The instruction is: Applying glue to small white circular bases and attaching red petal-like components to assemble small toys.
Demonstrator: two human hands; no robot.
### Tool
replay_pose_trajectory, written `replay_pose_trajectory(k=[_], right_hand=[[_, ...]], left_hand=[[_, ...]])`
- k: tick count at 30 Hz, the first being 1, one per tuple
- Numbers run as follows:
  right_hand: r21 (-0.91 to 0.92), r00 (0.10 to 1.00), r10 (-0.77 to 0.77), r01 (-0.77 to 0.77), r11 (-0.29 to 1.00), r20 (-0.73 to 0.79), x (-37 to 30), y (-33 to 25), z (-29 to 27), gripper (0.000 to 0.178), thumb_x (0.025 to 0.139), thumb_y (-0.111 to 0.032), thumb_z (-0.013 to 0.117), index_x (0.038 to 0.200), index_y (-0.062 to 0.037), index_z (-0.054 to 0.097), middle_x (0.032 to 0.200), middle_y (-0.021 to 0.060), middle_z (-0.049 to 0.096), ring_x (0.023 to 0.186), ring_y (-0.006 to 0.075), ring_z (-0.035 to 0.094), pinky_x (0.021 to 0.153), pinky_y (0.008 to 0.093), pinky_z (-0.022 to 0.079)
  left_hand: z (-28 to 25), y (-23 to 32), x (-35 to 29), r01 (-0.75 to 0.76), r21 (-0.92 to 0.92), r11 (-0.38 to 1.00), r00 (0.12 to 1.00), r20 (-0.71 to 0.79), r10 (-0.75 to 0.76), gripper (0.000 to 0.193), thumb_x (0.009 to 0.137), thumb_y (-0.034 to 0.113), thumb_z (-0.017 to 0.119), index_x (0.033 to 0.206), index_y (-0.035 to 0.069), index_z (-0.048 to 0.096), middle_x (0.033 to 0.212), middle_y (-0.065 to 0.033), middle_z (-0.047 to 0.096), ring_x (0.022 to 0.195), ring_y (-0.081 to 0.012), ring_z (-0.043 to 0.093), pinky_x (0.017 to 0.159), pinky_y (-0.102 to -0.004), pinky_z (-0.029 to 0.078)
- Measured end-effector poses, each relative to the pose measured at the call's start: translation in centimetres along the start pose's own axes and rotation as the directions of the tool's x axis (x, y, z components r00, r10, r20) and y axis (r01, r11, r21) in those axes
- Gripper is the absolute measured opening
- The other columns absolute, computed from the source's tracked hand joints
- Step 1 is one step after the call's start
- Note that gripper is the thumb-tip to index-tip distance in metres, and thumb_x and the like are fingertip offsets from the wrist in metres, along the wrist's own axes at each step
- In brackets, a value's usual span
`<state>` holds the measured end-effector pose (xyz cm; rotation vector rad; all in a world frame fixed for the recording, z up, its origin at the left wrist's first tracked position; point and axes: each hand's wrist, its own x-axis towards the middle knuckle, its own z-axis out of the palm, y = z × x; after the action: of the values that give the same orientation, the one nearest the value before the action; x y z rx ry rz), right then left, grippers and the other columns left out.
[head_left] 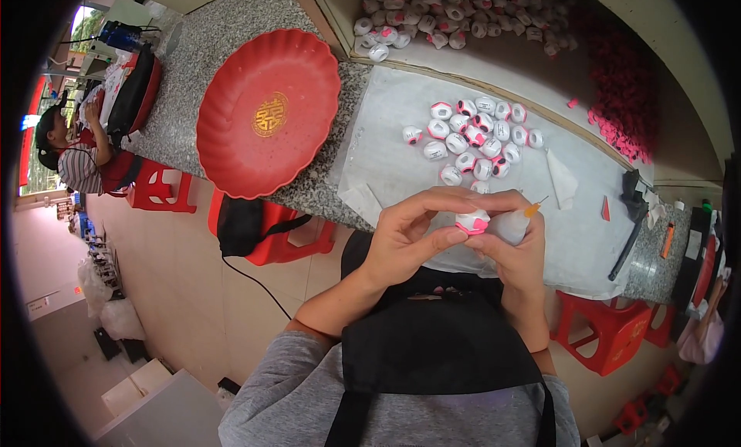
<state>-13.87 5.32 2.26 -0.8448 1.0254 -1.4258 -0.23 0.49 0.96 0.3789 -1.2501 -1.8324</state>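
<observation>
Close in front of my chest, both hands meet around a small white-and-pink plastic toy piece (pixel 472 221). My left hand (pixel 405 238) is closed on it, pinching it between thumb and fingers. My right hand (pixel 519 250) touches its other side with the thumb. Tucked in that same right hand is a translucent needle-tip bottle (pixel 512 228), its amber tip and thin needle pointing up to the right. Just beyond my fingers, several similar white pieces with pink and black parts (pixel 475 138) lie grouped on a white sheet (pixel 386 138).
A large red scalloped bowl (pixel 231 123) stands on the granite counter (pixel 255 11) to the left. Shelves beyond hold piles of white pieces (pixel 478 11) and pink parts (pixel 625 92). A black tool (pixel 629 242) lies to the right. Red stools (pixel 606 331) stand below; another person (pixel 77 161) sits far left.
</observation>
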Motion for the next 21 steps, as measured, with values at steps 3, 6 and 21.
replay_pose_trajectory(k=[3, 6, 21], right_hand=[[0.045, 1.000, 0.016, -0.017, 0.999, 0.012, -0.1, 0.2, -0.2, 0.031, 0.061, 0.001, 0.066, 0.089, 0.0004, 0.053, 0.068, 0.0012, 0.052, 0.056, 0.0039, 0.043, 0.048, 0.0167, 0.032], [0.061, 1.000, 0.002, -0.002, 0.998, -0.009, -0.3, 0.3, 0.0, 0.027, 0.062, 0.000, 0.066, 0.087, 0.0007, 0.054, 0.067, 0.0022, 0.053, 0.055, 0.0045, 0.044, 0.047, 0.0167, 0.032], [0.146, 0.999, 0.007, 0.001, 0.989, -0.049, -0.2, 0.8, 0.6, 0.025, 0.061, -0.001, 0.066, 0.082, 0.0017, 0.054, 0.064, 0.0059, 0.053, 0.049, 0.0079, 0.047, 0.042, 0.0186, 0.035]], left_hand=[[0.0, -0.1, 0.0, 0.026, -0.045, 0.999, 1.000, 0.002, -0.025, 0.026, 0.071, -0.003, 0.054, 0.097, -0.002, 0.050, 0.101, -0.0131, 0.050, 0.098, -0.0200, 0.044, 0.086, -0.0310, 0.031], [-0.2, -0.7, -0.2, -0.019, 0.000, 1.000, 1.000, 0.006, 0.019, 0.025, 0.071, -0.002, 0.055, 0.095, -0.001, 0.052, 0.099, -0.0130, 0.051, 0.097, -0.0204, 0.045, 0.086, -0.0312, 0.032], [-0.5, -0.7, -0.1, -0.059, 0.055, 0.997, 0.998, -0.016, 0.060, 0.015, 0.071, 0.003, 0.056, 0.085, -0.002, 0.053, 0.090, -0.0162, 0.054, 0.092, -0.0249, 0.048, 0.088, -0.0396, 0.030]])
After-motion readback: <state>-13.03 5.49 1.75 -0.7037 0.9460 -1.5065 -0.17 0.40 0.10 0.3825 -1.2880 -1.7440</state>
